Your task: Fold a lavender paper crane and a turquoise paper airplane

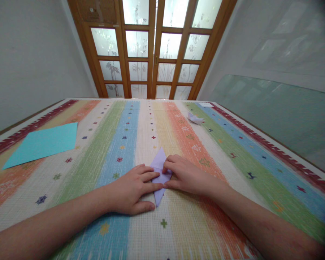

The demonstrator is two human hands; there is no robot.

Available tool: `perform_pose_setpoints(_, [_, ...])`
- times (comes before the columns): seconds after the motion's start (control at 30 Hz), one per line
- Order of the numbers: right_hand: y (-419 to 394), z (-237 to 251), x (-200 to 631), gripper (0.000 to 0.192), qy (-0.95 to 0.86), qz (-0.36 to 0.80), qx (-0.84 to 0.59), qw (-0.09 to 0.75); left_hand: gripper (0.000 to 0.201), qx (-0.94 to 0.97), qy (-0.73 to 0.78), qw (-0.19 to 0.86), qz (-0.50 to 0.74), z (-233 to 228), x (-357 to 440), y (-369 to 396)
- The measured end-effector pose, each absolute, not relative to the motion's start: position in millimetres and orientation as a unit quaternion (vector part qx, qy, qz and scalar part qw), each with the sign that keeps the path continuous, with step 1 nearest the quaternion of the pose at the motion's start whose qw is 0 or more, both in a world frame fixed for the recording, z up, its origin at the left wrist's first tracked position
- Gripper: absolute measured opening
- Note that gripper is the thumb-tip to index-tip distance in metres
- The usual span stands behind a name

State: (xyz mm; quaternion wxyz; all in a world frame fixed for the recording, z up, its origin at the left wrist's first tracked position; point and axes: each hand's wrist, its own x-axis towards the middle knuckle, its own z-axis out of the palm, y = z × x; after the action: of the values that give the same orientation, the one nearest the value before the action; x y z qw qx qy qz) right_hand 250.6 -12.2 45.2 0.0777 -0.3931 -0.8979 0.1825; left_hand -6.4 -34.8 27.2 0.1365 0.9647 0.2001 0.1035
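Note:
A lilac piece of folded paper (159,159), a long diamond in outline, lies on the striped tablecloth in front of me. My left hand (137,187) rests flat from the left, fingers stretched out and their tips pressing on the paper. From the right, my right hand (182,173) has its fingers curled and thumb drawn in, pinching the paper's right edge. Part of the paper's middle is hidden under the fingers. Both of its pointed ends show, one far and one near.
A turquoise sheet of paper (44,144) lies flat at the left. Toward the back right sits a small pale folded paper figure (195,118). The colourful striped tablecloth (111,126) covers the table. Beyond the far edge stand wooden glass-paned doors (151,61); a glass panel (273,112) leans at the right.

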Motion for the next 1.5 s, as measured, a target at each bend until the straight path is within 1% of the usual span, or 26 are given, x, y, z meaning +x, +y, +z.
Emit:
perform_pose_setpoints(0.1, [-9,43,252,0.024,-0.894,0.203,-0.39,0.081,0.058,0.967,0.193,0.142,0.084,34,-9,-35])
perform_pose_setpoints(0.17, [-6,39,254,0.026,-0.889,0.215,-0.393,0.091,0.06,0.969,0.19,0.142,0.073,37,-9,-36])
perform_pose_setpoints(0.2, [-4,37,256,0.031,-0.886,0.219,-0.396,0.096,0.062,0.969,0.188,0.141,0.071,38,-9,-37])
perform_pose_setpoints(0.37, [8,26,265,0.068,-0.863,0.223,-0.441,0.101,0.07,0.967,0.197,0.145,0.075,37,-8,-40])
perform_pose_setpoints(0.43, [13,22,270,0.077,-0.851,0.238,-0.458,0.1,0.069,0.963,0.205,0.155,0.078,37,-8,-41])
perform_pose_setpoints(0.5, [17,19,273,0.081,-0.837,0.256,-0.473,0.099,0.064,0.96,0.207,0.172,0.083,39,-9,-41])
perform_pose_setpoints(0.63, [23,12,277,0.083,-0.822,0.286,-0.483,0.1,0.053,0.957,0.206,0.198,0.052,45,-11,-40])
perform_pose_setpoints(0.7, [24,9,278,0.082,-0.822,0.288,-0.48,0.099,0.051,0.957,0.204,0.203,0.038,47,-12,-40])
perform_pose_setpoints(0.87, [24,7,277,0.082,-0.819,0.286,-0.491,0.081,0.052,0.955,0.193,0.216,0.059,45,-13,-40])
perform_pose_setpoints(1.13, [21,13,272,0.085,-0.812,0.282,-0.507,0.061,0.041,0.957,0.169,0.222,0.081,47,-12,-39])
perform_pose_setpoints(1.2, [20,15,271,0.084,-0.814,0.277,-0.509,0.054,0.044,0.958,0.155,0.221,0.092,47,-12,-39])
perform_pose_setpoints(1.33, [17,19,269,0.082,-0.816,0.261,-0.514,0.038,0.059,0.95,0.157,0.244,0.116,43,-12,-38])
perform_pose_setpoints(1.4, [16,20,268,0.079,-0.821,0.248,-0.514,0.03,0.054,0.947,0.156,0.25,0.127,41,-11,-37])
perform_pose_setpoints(1.5, [13,19,266,0.078,-0.828,0.227,-0.511,0.033,0.042,0.954,0.134,0.227,0.143,37,-10,-36])
